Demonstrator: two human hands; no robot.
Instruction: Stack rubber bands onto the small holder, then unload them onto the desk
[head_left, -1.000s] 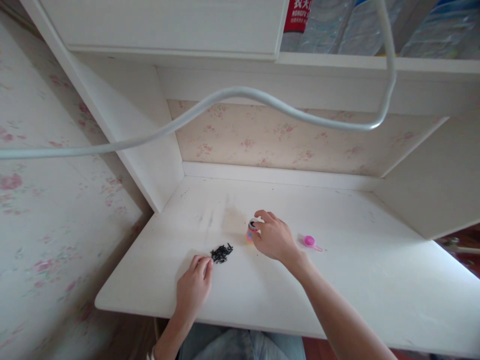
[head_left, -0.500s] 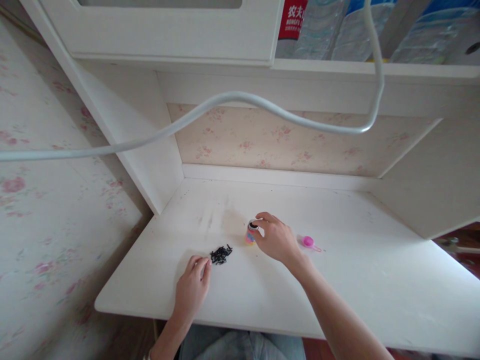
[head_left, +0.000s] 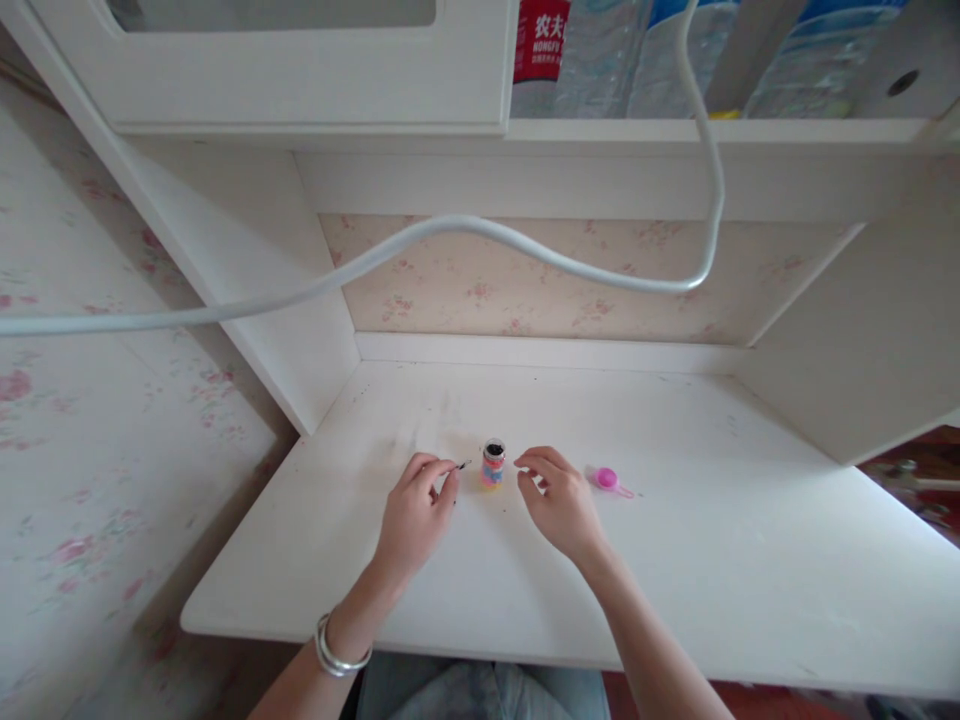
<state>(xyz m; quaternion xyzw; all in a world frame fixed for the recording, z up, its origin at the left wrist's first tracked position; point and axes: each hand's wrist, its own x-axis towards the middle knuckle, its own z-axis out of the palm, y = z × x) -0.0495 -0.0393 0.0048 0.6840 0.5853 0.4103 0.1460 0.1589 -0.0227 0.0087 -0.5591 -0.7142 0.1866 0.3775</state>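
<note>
From where I stand, the little jar (head_left: 493, 470) is upright on the desk (head_left: 735, 560), mouth up, which I take to be what keeps the black bits (head_left: 494, 449) inside from tipping out. It sits between the two hands, near both and touched by neither, so either can get at it without crossing the other. The left hand (head_left: 416, 515) pinches a thin dark piece (head_left: 464, 465) between thumb and forefinger, gripping one end so that the other pokes free towards the jar. The right hand (head_left: 561, 508) hangs just beside the jar on the other side, its fingers loosely curved and a little apart, with nothing I can make out between them. The pink lid (head_left: 607, 479) lies just beyond that hand, to the right, out of the way yet close.

The desk's front edge runs beneath the forearms, well back from the jar, so a knock wouldn't easily send it over. Behind the jar a broad stretch reaches to the back board (head_left: 555, 353), and past the lid there's plenty of room sideways. The white cable (head_left: 420, 232) crosses higher up, seemingly clear of both hands
</note>
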